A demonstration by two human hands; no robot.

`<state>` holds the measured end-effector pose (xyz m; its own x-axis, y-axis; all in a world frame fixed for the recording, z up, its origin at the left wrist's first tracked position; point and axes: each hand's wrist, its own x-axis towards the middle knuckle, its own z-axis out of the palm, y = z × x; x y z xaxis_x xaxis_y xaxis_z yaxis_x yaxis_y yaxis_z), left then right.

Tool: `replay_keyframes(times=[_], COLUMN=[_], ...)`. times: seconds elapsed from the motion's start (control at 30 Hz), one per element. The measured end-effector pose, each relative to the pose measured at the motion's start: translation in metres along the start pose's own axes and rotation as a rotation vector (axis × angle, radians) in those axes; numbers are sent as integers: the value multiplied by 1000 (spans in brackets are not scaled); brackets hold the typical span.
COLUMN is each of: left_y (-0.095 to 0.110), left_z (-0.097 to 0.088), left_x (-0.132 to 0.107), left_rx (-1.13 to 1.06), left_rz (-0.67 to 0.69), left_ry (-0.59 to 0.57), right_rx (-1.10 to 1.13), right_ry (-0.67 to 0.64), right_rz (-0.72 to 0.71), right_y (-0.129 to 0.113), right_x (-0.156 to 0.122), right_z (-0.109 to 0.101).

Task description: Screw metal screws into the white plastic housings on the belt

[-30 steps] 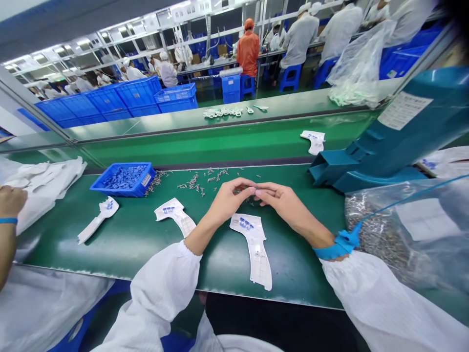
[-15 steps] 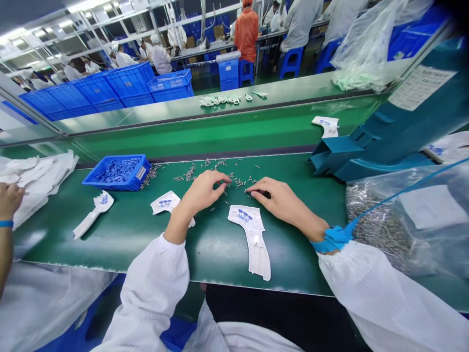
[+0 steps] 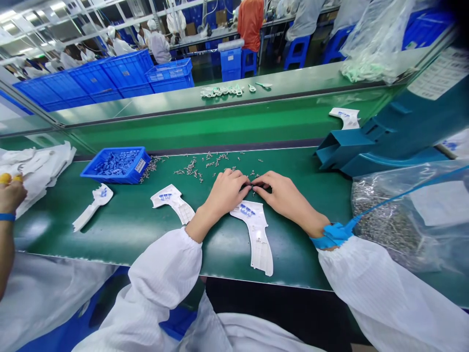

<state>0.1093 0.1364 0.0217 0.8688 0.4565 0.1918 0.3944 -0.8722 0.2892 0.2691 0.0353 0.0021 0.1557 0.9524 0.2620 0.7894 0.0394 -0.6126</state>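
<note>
My left hand (image 3: 227, 189) and my right hand (image 3: 284, 196) meet fingertip to fingertip over the green bench. Both are closed in a pinch, and whatever is between the fingers is too small to make out. Small metal screws (image 3: 190, 168) lie scattered just beyond and around the fingers. Right below my hands lies a white pistol-shaped plastic shell half (image 3: 258, 234) with blue pieces set in its upper part. A second such shell (image 3: 171, 198) rests left of my left forearm. A blue band circles my right wrist.
A blue bin (image 3: 110, 166) of small blue parts stands at the left, near another white shell (image 3: 93, 208). A co-worker's hand (image 3: 10, 193) is by stacked white shells (image 3: 40, 168). At the right are a teal holder (image 3: 388, 132) and a clear bag of screws (image 3: 388, 220).
My left hand has moved right, and its fingertips now meet those of my right hand. Both hands have gone from loosely curled to pinched. The view has shifted slightly.
</note>
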Motion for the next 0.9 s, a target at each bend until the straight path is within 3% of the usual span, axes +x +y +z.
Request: replay_keyframes(times=[0.37,0.63,0.9], left_y=[1,4,7], left_z=[-3,-6,-9], left_x=[0,1,0], left_rx=[-185,-318,-385], left_rz=[-11,-41,-44], left_ry=[116,153,173], right_rx=[171,153,157], right_ry=[71,185,197], right_rz=[106,46,50], right_y=[-10,-16,-18], right_x=[2,2,1], right_z=[-9,-12,-13])
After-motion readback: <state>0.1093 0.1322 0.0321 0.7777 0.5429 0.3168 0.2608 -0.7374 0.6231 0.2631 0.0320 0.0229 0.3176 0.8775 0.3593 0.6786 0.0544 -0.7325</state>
